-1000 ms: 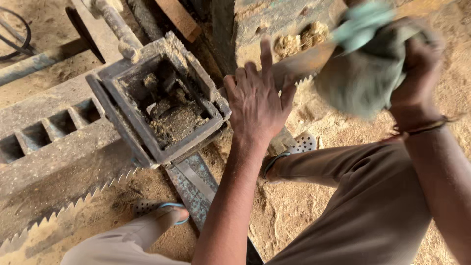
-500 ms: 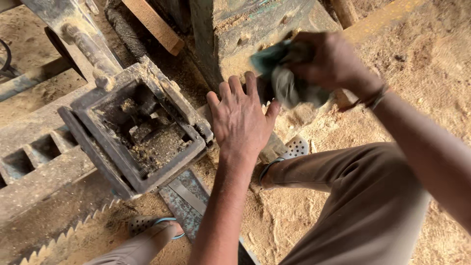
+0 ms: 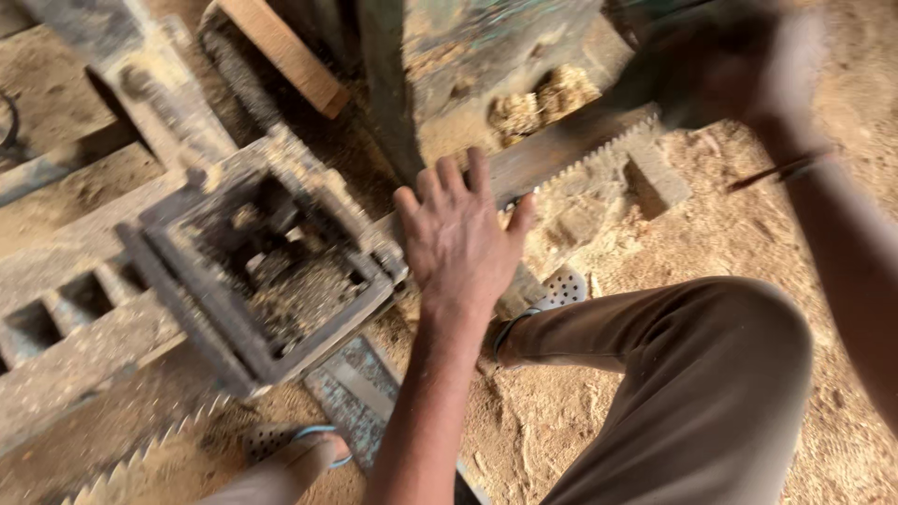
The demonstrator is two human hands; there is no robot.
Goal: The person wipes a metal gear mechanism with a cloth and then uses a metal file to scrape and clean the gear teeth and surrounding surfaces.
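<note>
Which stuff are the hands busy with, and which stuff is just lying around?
Being used:
- left hand, spread flat by the toothed saw blade
- right hand, blurred, above that blade; I cannot tell what it holds

Lying about:
- square metal box holding sawdust
- wooden plank
- sawdust floor

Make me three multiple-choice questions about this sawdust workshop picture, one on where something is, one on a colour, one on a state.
1. Where is the left hand?
A. inside the square metal box
B. spread over the toothed saw blade, right of the box
C. on the knee

2. What colour are the trousers?
A. tan
B. blue
C. black

3. What is in the square metal box?
A. water
B. nothing
C. sawdust and debris

Answers: 1 B, open fingers over the toothed saw blade. 2 A, tan cloth. 3 C, gritty debris inside.
</note>
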